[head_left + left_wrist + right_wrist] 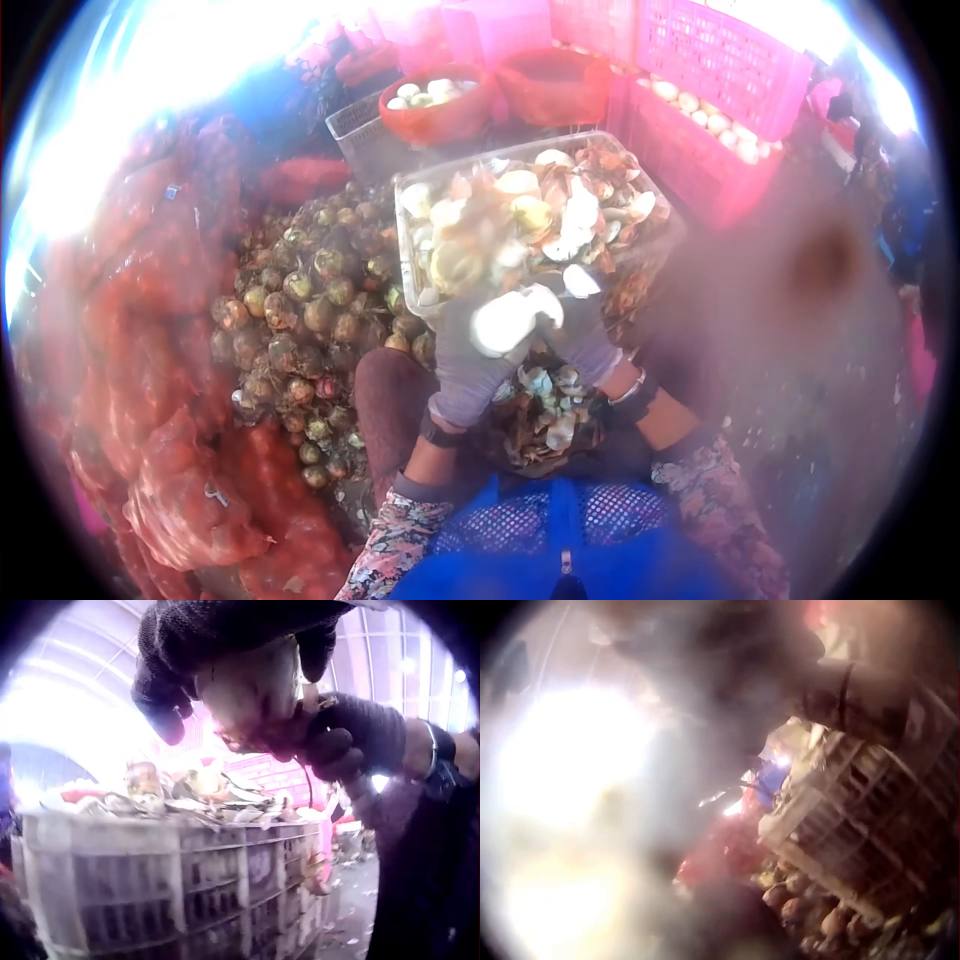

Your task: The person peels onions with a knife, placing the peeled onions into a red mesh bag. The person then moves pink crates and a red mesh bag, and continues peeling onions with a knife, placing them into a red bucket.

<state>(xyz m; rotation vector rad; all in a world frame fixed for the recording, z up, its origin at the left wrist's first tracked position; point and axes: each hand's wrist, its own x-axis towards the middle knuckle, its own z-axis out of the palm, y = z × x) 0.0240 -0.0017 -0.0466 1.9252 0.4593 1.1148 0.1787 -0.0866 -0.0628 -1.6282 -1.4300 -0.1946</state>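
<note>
A bright white onion sits in my gloved left hand, its skin partly off. In the left wrist view, the fingers of that hand curl over the onion from above. My gloved right hand is close against the onion's side, fingers curled, with a pale piece of onion skin at its fingertips. Glare and blur wash out most of the right wrist view. Just beyond both hands stands a crate heaped with onion skins and pale layers.
Unpeeled onions lie piled at the left, beside red net sacks. Behind the crate are red basins, one holding white onions. Pink crates stand at the back right. Skins lie between the knees.
</note>
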